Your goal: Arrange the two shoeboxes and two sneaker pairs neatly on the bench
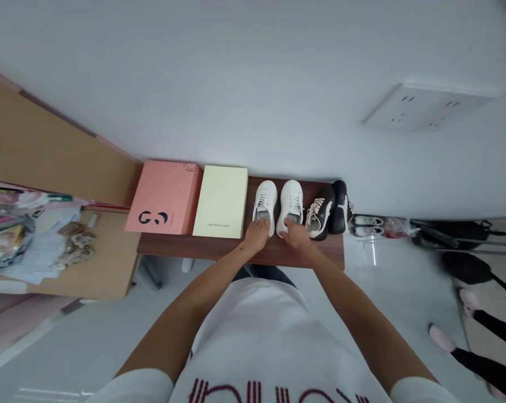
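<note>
On the brown bench [186, 245] near the wall [236, 84]: left white sneaker [266, 196] and right white sneaker [293, 196], side by side.
Left hand [256, 235] and right hand [297, 235] each curled closed on their own side's heel collar. Toes point wallward, long axes front to back, nearly parallel. Probably light, uppers pliant, soles stiffer, not fragile; heel collar seems a sound hold.
</note>
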### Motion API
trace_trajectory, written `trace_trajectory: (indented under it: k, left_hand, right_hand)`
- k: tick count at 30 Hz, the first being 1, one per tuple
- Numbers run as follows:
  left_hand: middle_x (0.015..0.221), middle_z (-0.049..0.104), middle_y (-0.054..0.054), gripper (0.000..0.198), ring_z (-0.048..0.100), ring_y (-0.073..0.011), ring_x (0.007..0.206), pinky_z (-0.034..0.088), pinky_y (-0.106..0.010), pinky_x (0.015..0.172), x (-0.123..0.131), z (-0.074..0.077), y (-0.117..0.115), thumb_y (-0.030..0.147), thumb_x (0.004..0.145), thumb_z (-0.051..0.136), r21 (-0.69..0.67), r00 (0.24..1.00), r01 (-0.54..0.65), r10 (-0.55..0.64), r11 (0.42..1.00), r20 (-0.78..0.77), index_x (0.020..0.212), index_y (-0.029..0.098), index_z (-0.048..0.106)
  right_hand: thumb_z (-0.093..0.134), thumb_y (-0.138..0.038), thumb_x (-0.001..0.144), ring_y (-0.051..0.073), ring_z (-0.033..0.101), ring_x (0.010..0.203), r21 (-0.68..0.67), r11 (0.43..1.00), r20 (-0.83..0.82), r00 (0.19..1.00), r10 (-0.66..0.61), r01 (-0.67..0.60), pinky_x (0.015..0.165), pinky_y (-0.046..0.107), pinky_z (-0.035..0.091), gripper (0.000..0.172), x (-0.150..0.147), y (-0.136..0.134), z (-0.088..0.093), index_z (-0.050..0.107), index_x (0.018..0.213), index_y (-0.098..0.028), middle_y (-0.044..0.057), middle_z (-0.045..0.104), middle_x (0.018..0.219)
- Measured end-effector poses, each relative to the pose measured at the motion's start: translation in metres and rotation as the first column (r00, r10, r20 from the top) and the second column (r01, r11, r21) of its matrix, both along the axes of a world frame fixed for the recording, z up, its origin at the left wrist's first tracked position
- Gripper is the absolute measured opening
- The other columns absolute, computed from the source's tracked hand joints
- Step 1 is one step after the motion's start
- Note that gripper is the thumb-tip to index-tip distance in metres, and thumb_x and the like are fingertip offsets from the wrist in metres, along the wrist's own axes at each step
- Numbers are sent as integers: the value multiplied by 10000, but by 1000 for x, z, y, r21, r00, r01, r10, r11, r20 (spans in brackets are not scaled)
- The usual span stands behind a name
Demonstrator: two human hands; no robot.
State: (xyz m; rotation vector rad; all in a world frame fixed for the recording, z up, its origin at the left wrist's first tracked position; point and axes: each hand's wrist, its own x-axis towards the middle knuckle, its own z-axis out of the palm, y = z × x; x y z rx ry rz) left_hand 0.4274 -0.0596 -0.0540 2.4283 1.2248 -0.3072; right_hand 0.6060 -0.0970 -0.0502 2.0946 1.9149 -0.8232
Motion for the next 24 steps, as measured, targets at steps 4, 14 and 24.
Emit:
trace_trajectory:
  k: [4, 14, 24]
  left_hand:
    - [1157, 666, -187, 281, 638, -313, 1137, 432, -404, 980, 4, -4, 7, 98, 928, 570, 27, 1000, 7, -7, 1000, -13, 1208, 95, 543]
    - [1101, 685, -179, 274, 650, -292, 1089, 439, -393, 968, 21, -16, 14, 31, 964, 435, 82, 999, -33, 34, 996, -20, 1188, 82, 585]
    - [1094, 685, -195, 323, 645, -308, 1095, 448, -439, 999, 23, -26, 16, 43, 966, 374, 98, 996, -84, 88, 992, -32, 1190, 77, 604]
  right_hand:
    - [562, -350, 1002, 275, 689, 1090, -31, 997, 51, 996, 79, -77, 886, 309, 465, 303, -7, 14, 4, 539, 1236, -158, 173, 722, 1187]
    - [572, -291, 990, 297, 687, 1136, -67, 989, 41, 990, 133, -130, 912, 321, 478, 281, -6, 27, -4, 555, 1241, -166, 181, 720, 1241]
    - [613, -262, 965, 313, 694, 1135, -95, 990, 7, 994, 107, -106, 933, 352, 496, 325, -9, 33, -8, 567, 1272, -167, 199, 723, 1236]
